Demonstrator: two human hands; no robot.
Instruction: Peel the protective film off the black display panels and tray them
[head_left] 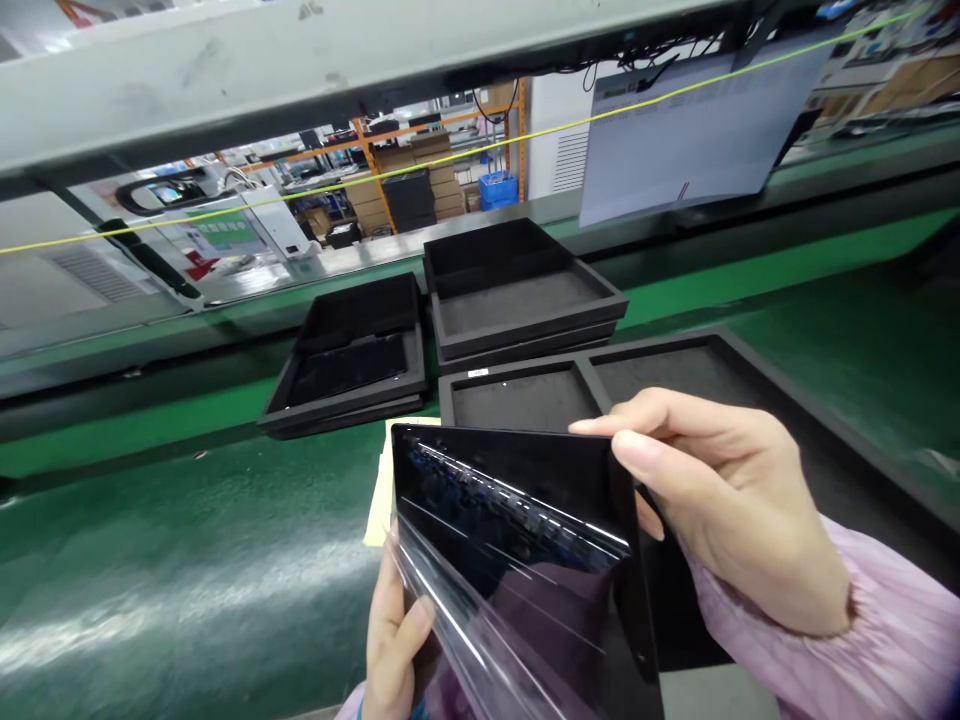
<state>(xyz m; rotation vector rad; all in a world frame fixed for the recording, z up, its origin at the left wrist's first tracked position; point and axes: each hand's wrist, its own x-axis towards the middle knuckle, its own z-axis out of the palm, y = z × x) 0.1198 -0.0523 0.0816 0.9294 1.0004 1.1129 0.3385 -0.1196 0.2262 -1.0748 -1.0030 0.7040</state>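
A glossy black panel [525, 520] with a clear film [465, 620] partly lifted off its face stands tilted in front of me. My left hand [394, 640] grips the panel's lower left edge, thumb over the film. My right hand [720, 490] pinches the panel's upper right corner with thumb and fingers closed on it. Behind the panel lies a black foam tray [525, 395] with two shallow compartments.
Two more stacks of black foam trays [517, 300] [349, 360] sit farther back on the green mat [187, 560]. A yellowish paper [379, 490] shows left of the panel. A hanging sheet [690, 130] and a yellow cord [450, 155] cross overhead under a grey beam.
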